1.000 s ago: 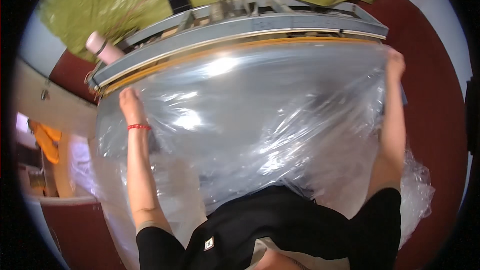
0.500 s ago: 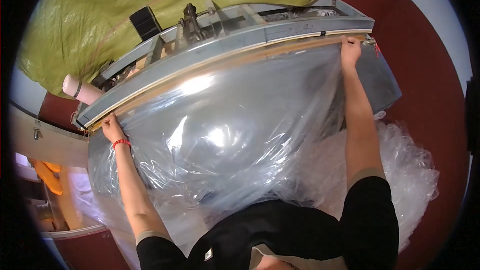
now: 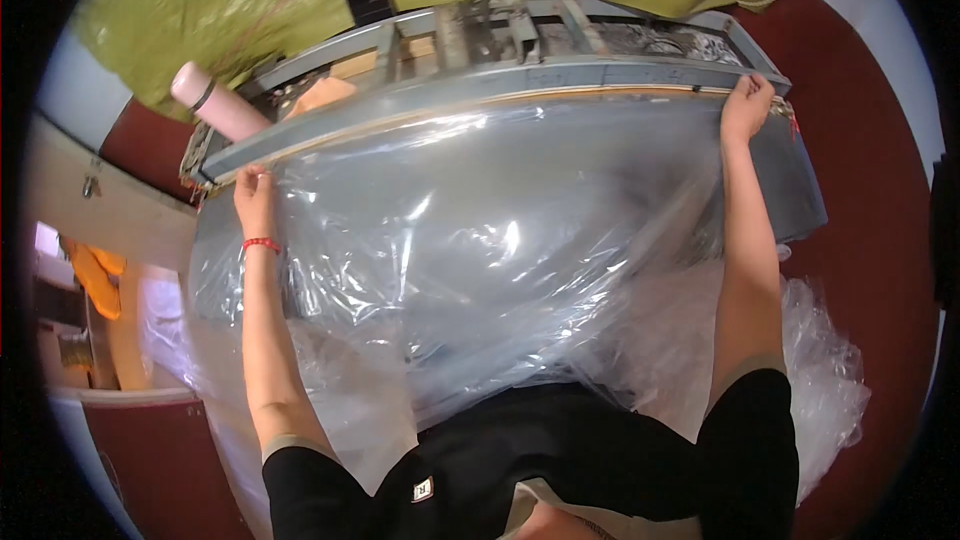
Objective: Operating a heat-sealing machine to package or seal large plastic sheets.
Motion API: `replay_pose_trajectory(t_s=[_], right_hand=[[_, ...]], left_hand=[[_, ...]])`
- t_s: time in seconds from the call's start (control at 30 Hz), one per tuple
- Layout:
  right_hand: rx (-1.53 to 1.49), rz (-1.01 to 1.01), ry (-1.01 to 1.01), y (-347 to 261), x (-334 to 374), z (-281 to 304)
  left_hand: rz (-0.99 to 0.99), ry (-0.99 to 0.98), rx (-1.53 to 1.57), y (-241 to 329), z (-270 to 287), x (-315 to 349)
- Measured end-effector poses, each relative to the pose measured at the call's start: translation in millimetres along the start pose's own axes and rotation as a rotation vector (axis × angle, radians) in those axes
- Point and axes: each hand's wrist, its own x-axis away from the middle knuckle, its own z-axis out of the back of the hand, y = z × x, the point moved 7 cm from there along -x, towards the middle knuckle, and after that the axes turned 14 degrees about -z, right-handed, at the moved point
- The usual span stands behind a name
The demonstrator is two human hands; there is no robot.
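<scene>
Olive-green plastic tarpaulin (image 3: 250, 10) is backing a grey metal frame (image 3: 620, 73), near whose front corners the left hand (image 3: 255, 200) and right hand (image 3: 746, 112), fingers closed, are pinching clear plastic film (image 3: 470, 210); uneven pulling could skew it.

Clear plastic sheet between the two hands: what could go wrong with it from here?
The clear sheet might pull crooked if the left hand or right hand slips, as each pinches it near the far edge. It could set in creases, since wrinkles run across it. It might also snag on the metal frame beside the hands.
</scene>
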Motion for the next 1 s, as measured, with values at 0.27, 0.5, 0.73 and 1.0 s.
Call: replay_pose_trajectory(t_s=[0.27, 0.5, 0.73, 1.0], right_hand=[[-0.124, 0.82, -0.909, -202, 247, -30], [0.005, 0.234, -1.222, -112, 217, -39], [0.358, 0.245, -0.693, 62, 17, 63], [0.419, 0.192, -0.63, 99, -20, 103]], left_hand=[[-0.287, 0.281, 0.002, 128, 50, 57], [-0.088, -0.194, -0.872, 80, 75, 98], [-0.299, -0.521, -0.876, 102, 8, 155], [-0.323, -0.554, -0.934, 126, -17, 152]])
